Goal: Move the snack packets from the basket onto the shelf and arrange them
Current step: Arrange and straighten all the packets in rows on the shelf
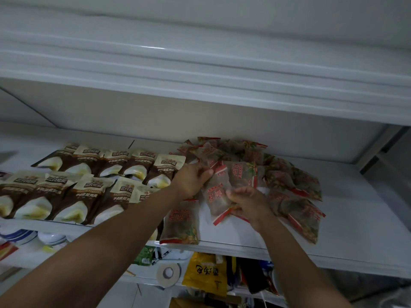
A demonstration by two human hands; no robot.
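shelf (355, 218): packet rows (84, 185) left, two deep | packet heap (284, 176) right, just beside rows | held packet (216, 196) on heap's near side, between left hand (192, 180) and right hand (249, 203) | lone packet (180, 223) at front edge

The shelf (360, 218) lies bare to the right of the heap of red packets (284, 178), as far as the back wall and the corner post (378, 147). Two close rows of brown packets (73, 187) fill its left half. The upper shelf (200, 90) hangs low overhead. At the front edge there is a small bare patch just right of the front packet (180, 223).
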